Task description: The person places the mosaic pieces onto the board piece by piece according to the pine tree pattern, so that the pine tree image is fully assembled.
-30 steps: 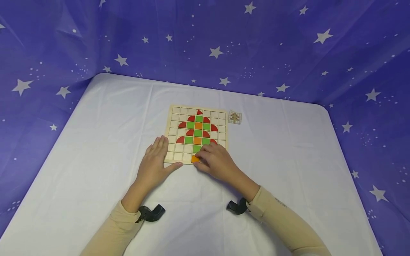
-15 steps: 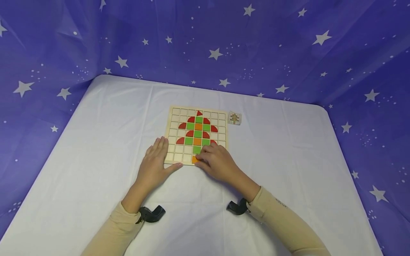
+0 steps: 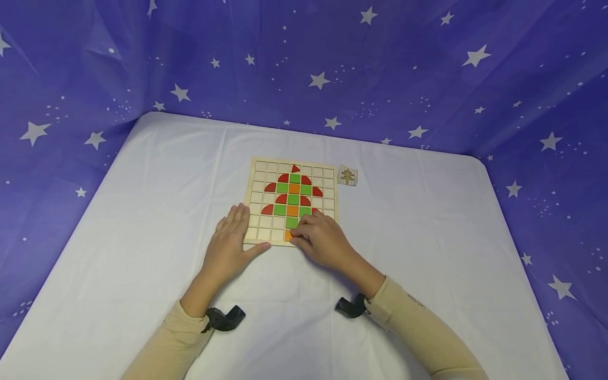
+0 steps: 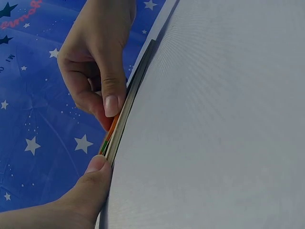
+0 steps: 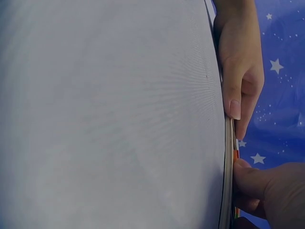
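Observation:
A wooden grid board (image 3: pixel 265 221) lies on the table, bearing green and orange squares and red curved pieces in a tree-like pattern, with a red triangle (image 3: pixel 295 169) at the top. My left hand (image 3: pixel 226 245) rests along its left side, fingers straight, thumb at the front edge. Thumb and fingers of my right hand (image 3: pixel 325 241) pinch an orange square tile (image 3: pixel 287 236) at the bottom row, below a green square (image 3: pixel 291 222). Part of this tile is under the fingers. Edge-on in the left wrist view, the orange tile (image 4: pixel 113 126) looks tilted at the board's rim.
A small card (image 3: pixel 348 176) with a tree pattern on a grid lies beside the board's upper right corner. White cloth (image 3: pixel 427 253) covers the table. Behind it hangs a purple star-printed sheet (image 3: pixel 266 89). Both wrists wear black mounts (image 3: pixel 227 318).
The orange tile has shifted slightly right and lines up more closely with the bottom-row cell; my right fingers moved with it. My left hand stays in place.

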`<state>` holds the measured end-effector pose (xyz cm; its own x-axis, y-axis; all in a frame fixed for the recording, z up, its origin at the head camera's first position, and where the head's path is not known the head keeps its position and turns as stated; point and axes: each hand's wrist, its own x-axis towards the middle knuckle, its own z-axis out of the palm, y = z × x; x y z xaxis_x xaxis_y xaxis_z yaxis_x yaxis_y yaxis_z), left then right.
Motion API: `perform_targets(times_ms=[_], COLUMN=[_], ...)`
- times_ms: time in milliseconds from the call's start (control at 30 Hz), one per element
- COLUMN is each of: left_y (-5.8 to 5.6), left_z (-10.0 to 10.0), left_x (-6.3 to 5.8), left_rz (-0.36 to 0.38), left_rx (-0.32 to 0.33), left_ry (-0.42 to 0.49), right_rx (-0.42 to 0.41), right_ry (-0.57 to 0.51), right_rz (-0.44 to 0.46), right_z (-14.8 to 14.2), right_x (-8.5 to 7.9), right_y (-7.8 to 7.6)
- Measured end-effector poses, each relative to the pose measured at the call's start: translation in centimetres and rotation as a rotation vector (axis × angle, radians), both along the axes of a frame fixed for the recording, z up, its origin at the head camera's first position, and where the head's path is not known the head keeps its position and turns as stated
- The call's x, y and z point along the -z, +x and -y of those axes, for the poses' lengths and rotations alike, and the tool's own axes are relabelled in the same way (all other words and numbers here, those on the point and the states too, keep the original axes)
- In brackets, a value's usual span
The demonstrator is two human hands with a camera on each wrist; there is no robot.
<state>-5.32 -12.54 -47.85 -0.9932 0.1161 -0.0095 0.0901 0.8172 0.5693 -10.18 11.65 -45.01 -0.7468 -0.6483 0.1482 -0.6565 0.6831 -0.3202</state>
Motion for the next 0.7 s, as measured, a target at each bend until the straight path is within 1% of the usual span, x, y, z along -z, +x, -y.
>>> perform_targets(times_ms=[167,400,567,700], left_y=[0.04,0.07,0.08,0.07], left_z=[0.0,-0.01,-0.01,-0.02], left_x=[0.08,0.07,0.02,0.0], left_rz=[-0.007,-0.009,-0.009,-0.01], left_rx=[0.004,0.002,0.0,-0.001], left_ry=[-0.001,-0.004,-0.004,-0.006], right_rx=[0.015,-0.003,-0.018,-0.015], right_ry=[0.035,0.087,0.103,0.095], right_rz=[-0.001,-0.059,-0.085,-0.082], right_z=[0.08,0.13,0.2,0.23], right_x=[-0.09,-0.24,-0.35,-0.46], right_y=[0.07,0.29,0.35,0.34])
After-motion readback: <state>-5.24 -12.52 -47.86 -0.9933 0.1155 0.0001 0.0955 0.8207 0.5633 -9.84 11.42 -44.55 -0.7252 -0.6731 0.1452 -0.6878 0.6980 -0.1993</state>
